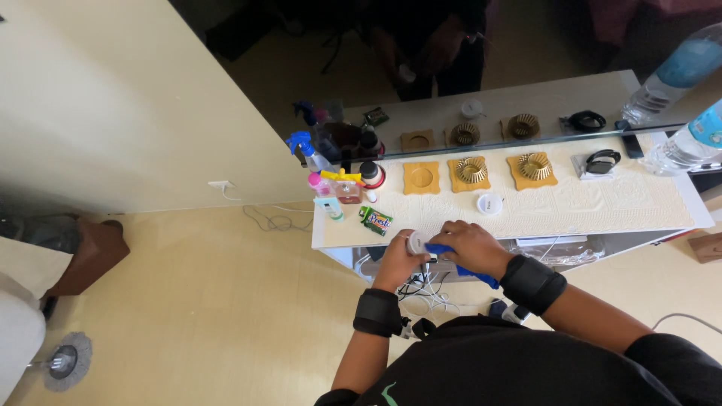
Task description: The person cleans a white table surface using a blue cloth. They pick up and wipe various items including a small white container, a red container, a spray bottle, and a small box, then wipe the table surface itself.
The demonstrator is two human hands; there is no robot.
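1. Cream floor and wall on the left, w/ a white shelf (662,214) under a mirror (526,68); I'm looking straight down at both hands at its front edge.
2. Left hand (397,259) is curled round a small white round jar (416,242), held just off the shelf edge, over a tangle of cables (429,297).
3. Right hand (468,248) is clenched on a blue cloth (460,268); its top end touches the jar, the rest trails out under the wrist.
4. Step, as I read it: wiping the jar. Next move prob. needs the left fingers to turn the jar so the cloth meets a fresh side, grip kept firm.
5. Nearby on the shelf: white lid (489,203), green packet (376,220), spray bottle (308,153), three yellow coasters (421,178), water bottle (688,144) far right.
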